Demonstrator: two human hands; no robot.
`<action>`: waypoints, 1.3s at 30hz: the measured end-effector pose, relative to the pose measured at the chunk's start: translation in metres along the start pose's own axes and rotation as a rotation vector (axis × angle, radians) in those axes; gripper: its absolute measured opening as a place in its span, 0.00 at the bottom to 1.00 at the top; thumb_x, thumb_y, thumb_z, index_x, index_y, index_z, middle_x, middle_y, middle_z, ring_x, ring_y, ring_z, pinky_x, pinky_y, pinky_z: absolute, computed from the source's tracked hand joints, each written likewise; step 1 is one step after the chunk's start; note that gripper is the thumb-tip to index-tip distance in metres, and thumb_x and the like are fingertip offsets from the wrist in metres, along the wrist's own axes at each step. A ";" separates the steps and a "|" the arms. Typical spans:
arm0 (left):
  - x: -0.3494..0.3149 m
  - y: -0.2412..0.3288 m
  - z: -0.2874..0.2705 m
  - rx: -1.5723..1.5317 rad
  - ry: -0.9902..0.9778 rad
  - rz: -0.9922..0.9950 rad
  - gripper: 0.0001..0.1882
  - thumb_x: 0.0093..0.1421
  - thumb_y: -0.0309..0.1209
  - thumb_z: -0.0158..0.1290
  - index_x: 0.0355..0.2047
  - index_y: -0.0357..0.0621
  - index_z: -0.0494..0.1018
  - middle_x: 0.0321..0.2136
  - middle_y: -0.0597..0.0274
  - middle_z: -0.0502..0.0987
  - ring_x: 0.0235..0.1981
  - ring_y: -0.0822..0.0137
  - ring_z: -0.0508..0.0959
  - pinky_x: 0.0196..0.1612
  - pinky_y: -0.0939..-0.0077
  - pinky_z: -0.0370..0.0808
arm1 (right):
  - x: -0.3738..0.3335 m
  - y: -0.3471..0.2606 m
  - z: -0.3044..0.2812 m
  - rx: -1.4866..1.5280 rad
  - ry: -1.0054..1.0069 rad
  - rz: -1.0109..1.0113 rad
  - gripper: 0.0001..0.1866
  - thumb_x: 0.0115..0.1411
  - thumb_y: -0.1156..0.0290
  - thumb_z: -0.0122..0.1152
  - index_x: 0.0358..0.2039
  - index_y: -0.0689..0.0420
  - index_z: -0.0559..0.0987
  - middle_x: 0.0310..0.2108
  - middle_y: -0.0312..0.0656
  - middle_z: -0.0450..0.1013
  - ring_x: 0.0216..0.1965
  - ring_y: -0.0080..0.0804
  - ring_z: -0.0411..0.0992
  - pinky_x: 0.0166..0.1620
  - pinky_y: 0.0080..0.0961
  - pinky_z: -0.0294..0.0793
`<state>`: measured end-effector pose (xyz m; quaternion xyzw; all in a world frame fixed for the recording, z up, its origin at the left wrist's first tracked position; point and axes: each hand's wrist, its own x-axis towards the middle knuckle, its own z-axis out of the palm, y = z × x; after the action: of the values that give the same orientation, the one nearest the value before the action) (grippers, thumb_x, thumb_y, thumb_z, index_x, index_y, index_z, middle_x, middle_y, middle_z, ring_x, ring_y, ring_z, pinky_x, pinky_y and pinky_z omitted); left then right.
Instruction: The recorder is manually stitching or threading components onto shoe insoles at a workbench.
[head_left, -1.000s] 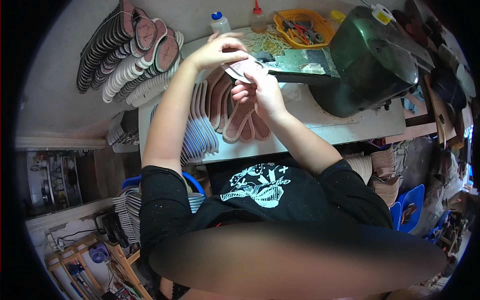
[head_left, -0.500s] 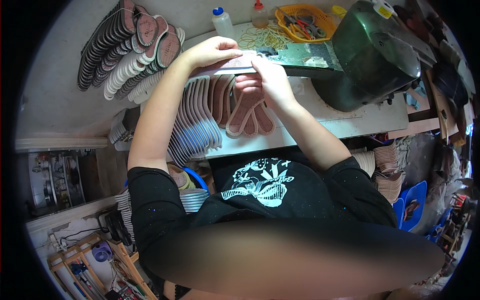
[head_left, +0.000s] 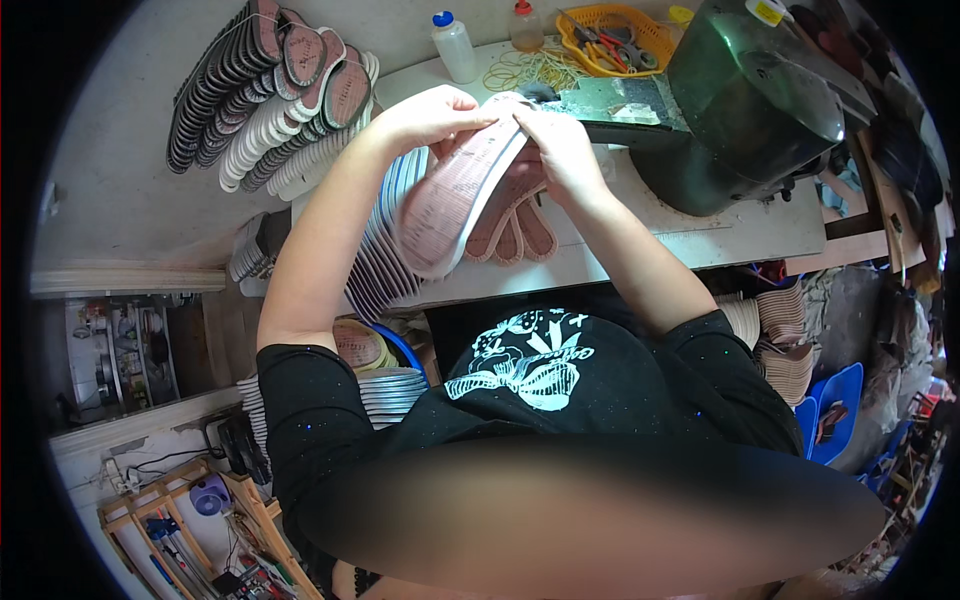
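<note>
A pinkish shoe insole (head_left: 445, 205) with a white edge hangs between my hands, its wide end toward me and its narrow end at the tip of a dark machine's arm (head_left: 590, 105). My left hand (head_left: 440, 118) pinches the insole's left edge near the narrow end. On the opposite edge, the fingers of my right hand (head_left: 562, 150) are closed round the rim. The hands and the insole partly hide the arm's tip. Just beneath lie several loose insoles (head_left: 515, 235), fanned out, beside a leaning row of insoles (head_left: 380, 260).
The green-black machine body (head_left: 755, 100) stands at the right on the white table (head_left: 690, 240). Behind are a blue-capped bottle (head_left: 455, 50), a red-capped bottle (head_left: 526, 28), rubber bands (head_left: 530, 70) and a yellow tool basket (head_left: 640, 45). Bundled insoles (head_left: 235, 90) stand at far left.
The insole has swung from lying sideways, close to edge-on, to hanging toward me with its printed face showing. Both hands stay on it near the machine's arm tip. The view has shifted slightly.
</note>
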<state>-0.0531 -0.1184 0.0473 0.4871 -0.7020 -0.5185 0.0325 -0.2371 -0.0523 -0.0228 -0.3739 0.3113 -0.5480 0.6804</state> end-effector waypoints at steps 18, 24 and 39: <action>0.014 0.001 0.019 -0.322 0.251 -0.097 0.19 0.57 0.44 0.56 0.20 0.41 0.74 0.08 0.68 0.68 0.06 0.79 0.63 0.12 0.85 0.62 | -0.049 -0.021 -0.016 -0.225 -0.322 0.298 0.16 0.51 0.66 0.65 0.36 0.65 0.79 0.32 0.39 0.76 0.34 0.21 0.72 0.39 0.21 0.72; 0.035 -0.013 0.005 -0.077 0.438 -0.094 0.22 0.54 0.50 0.57 0.16 0.44 0.71 0.09 0.74 0.59 0.10 0.80 0.56 0.14 0.83 0.50 | -0.031 0.006 -0.014 -0.007 -0.024 0.065 0.12 0.54 0.71 0.63 0.35 0.67 0.79 0.30 0.40 0.77 0.30 0.21 0.73 0.36 0.18 0.72; 0.022 -0.010 0.024 -0.702 0.190 0.089 0.17 0.53 0.33 0.60 0.41 0.36 0.74 0.35 0.61 0.78 0.36 0.72 0.78 0.40 0.79 0.74 | -0.049 0.012 0.006 0.015 -0.090 0.260 0.13 0.57 0.70 0.60 0.37 0.68 0.77 0.31 0.44 0.76 0.29 0.27 0.76 0.31 0.19 0.76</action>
<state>-0.0712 -0.1176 0.0191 0.4611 -0.4956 -0.6785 0.2853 -0.2359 -0.0018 -0.0287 -0.3495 0.3223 -0.4404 0.7616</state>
